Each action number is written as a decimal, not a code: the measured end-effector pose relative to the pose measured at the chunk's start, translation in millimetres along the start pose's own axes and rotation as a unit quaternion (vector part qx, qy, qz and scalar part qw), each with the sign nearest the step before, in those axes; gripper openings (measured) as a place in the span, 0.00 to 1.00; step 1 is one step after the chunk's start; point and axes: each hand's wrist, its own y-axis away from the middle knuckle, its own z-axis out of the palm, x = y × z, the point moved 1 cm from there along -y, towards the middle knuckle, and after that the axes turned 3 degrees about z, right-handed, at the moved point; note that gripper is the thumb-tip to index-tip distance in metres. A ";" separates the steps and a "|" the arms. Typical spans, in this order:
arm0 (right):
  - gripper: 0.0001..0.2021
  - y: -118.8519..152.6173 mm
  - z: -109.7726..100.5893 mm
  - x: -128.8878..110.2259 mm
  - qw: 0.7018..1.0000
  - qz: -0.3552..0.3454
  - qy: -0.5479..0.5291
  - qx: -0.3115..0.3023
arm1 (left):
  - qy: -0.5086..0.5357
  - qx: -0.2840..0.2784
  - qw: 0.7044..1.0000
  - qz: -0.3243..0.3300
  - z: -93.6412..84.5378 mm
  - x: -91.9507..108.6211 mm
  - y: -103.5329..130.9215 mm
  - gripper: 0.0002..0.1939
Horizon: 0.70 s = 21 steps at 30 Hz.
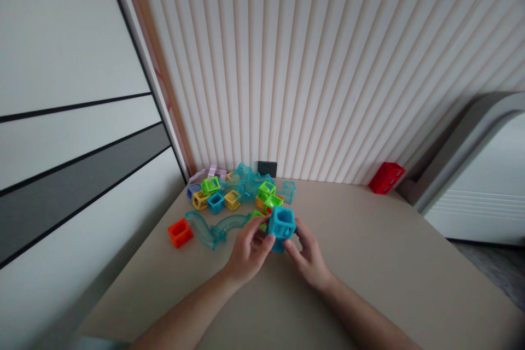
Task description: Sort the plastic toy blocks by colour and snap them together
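Between my two hands is a blue hollow cube block, with another blue piece below it, partly covered by my fingers. My left hand grips it from the left, thumb at the front. From the right, my right hand holds it with thumb and fingers. Just behind are green cube blocks. Clear teal curved tubes lie to the left of my hands, and an orange-red cube sits further left.
A pile of yellow, blue and green cubes and clear teal pieces lies at the back left of the table. A red block stands at the back right against the ribbed wall, near a black socket.
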 end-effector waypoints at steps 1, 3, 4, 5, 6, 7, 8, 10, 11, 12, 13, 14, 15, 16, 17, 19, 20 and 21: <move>0.16 0.7 -0.3 1.0 1.000 0.002 0.001 0.010 | -0.030 0.005 0.999 0.020 -3.8 5.1 -2.6 0.21; 0.15 2.1 -0.2 2.2 0.999 0.008 -0.003 0.032 | -0.089 0.031 0.994 0.060 -19.2 17.1 -11.3 0.20; 0.15 2.8 0.1 2.4 0.999 0.012 -0.009 0.041 | -0.124 0.054 0.988 0.078 -30.7 22.9 -17.1 0.19; 0.15 3.2 0.4 2.3 0.999 0.015 -0.013 0.045 | -0.171 0.084 0.978 0.087 -44.1 27.8 -23.6 0.17; 0.15 3.5 0.7 1.8 0.999 0.017 -0.014 0.046 | -0.231 0.107 0.963 0.088 -58.2 31.3 -30.3 0.15; 0.15 3.5 0.9 0.9 0.999 0.015 -0.013 0.045 | -0.298 0.124 0.943 0.077 -72.1 33.2 -36.8 0.14; 0.14 3.4 1.0 -0.3 0.999 0.012 -0.008 0.043 | -0.374 0.129 0.917 0.056 -84.9 33.4 -42.7 0.13; 0.14 2.9 0.9 -3.0 0.999 0.005 0.005 0.038 | -0.518 0.083 0.851 0.001 -103.6 29.2 -51.1 0.14; 0.13 2.7 0.9 -4.4 0.999 0.002 0.011 0.038 | -0.571 0.050 0.819 -0.032 -109.3 25.5 -53.2 0.15; 0.13 2.6 0.9 -5.8 0.999 -0.003 0.017 0.037 | -0.612 0.018 0.788 -0.060 -112.7 21.4 -53.9 0.15; 0.13 2.5 1.0 -7.0 0.999 -0.008 0.023 0.036 | -0.641 -0.009 0.763 -0.084 -114.1 17.2 -53.4 0.15; 0.13 2.6 1.2 -8.1 0.999 -0.012 0.029 0.035 | -0.662 -0.030 0.742 -0.105 -114.2 13.2 -52.3 0.15; 0.13 2.8 1.3 -9.1 0.999 -0.018 0.035 0.033 | -0.675 -0.044 0.727 -0.120 -113.4 9.5 -51.0 0.16; 0.13 3.0 1.5 -9.9 0.998 -0.024 0.040 0.032 | -0.682 -0.053 0.717 -0.131 -112.4 6.2 -49.7 0.16; 0.13 3.3 1.6 -10.7 0.998 -0.029 0.044 0.029 | -0.686 -0.059 0.711 -0.139 -111.5 3.4 -48.7 0.16; 0.13 3.9 1.8 -11.9 0.998 -0.038 0.047 0.018 | -0.687 -0.068 0.708 -0.147 -110.7 -1.1 -48.2 0.14; 0.13 4.1 1.8 -12.5 0.998 -0.041 0.048 0.012 | -0.687 -0.071 0.708 -0.148 -110.9 -2.8 -48.6 0.13; 0.13 4.3 1.8 -12.9 0.998 -0.043 0.047 0.006 | -0.687 -0.074 0.707 -0.150 -111.2 -4.3 -49.2 0.12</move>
